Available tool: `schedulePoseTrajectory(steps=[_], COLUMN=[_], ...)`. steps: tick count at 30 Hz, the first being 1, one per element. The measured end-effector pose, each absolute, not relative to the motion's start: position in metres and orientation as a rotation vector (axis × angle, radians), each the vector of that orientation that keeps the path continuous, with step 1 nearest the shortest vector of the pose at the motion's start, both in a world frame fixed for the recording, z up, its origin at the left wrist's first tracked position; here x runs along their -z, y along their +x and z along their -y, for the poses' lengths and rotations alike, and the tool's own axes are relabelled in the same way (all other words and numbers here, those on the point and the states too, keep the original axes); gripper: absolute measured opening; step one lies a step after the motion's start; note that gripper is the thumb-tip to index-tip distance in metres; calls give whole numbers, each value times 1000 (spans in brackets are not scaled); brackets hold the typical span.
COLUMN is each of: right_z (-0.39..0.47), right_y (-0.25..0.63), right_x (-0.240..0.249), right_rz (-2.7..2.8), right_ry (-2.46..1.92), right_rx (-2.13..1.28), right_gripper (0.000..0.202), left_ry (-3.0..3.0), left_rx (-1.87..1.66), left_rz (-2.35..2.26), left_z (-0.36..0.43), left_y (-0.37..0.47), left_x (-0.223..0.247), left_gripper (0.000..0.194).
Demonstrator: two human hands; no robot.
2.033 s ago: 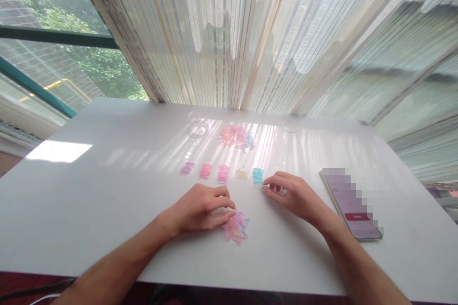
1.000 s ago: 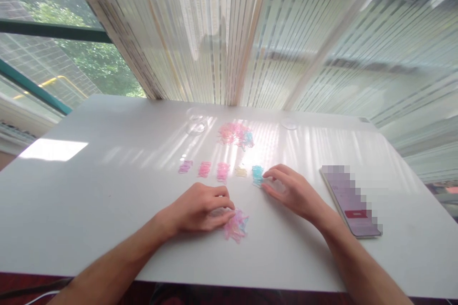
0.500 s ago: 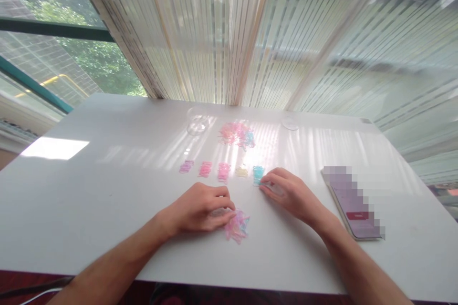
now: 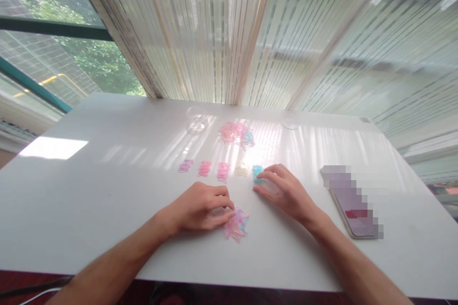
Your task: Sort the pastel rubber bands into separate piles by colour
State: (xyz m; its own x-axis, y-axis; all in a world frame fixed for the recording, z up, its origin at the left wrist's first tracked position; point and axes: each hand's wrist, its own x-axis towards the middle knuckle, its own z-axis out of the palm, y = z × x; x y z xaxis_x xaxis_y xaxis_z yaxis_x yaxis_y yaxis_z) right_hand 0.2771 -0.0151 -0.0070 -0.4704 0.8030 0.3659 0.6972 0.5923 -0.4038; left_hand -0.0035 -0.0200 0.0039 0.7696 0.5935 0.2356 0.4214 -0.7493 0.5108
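Small coloured bands lie sorted in a row: a purple group (image 4: 186,166), a coral-pink group (image 4: 204,168), a pink group (image 4: 223,171), a pale yellow group (image 4: 241,170) and a blue group (image 4: 257,172). My right hand (image 4: 282,191) is at the blue group, thumb and fingers apart, with nothing visible between them. Below the row, my left hand (image 4: 205,207) rests with its fingertips at the left edge of a mixed pile (image 4: 236,226); its fingers are curled together, and what they hold, if anything, is too small to name.
A larger mixed heap of bands (image 4: 236,134) lies farther back on the white table (image 4: 118,219). A clear round container (image 4: 197,125) stands to its left, a clear round lid (image 4: 290,123) to its right. A phone (image 4: 352,202) lies on the right. Striped curtains hang behind.
My right hand has shifted slightly left and its thumb and fingers have spread apart beside the blue group. My left hand has hardly moved.
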Motion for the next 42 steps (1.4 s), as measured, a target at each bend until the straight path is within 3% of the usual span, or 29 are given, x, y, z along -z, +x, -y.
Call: schedulePoseTrajectory(steps=[13,24,42], right_z=[21,48,49], right_y=[272,245,243], right_x=[3,-4,-1], right_rz=[2275,2441,2473], right_ry=[-1090,-803,-833], right_rx=[-317,-666,-715], right_gripper=[6,13,12], left_ry=[2376,2418,2357], left_rx=[-428,-389,-423], left_rz=[-797,-802,-758], left_z=[16,19,18], left_y=[-11,-6,-7], left_x=[-16,-7,-9], left_gripper=[25,14,15])
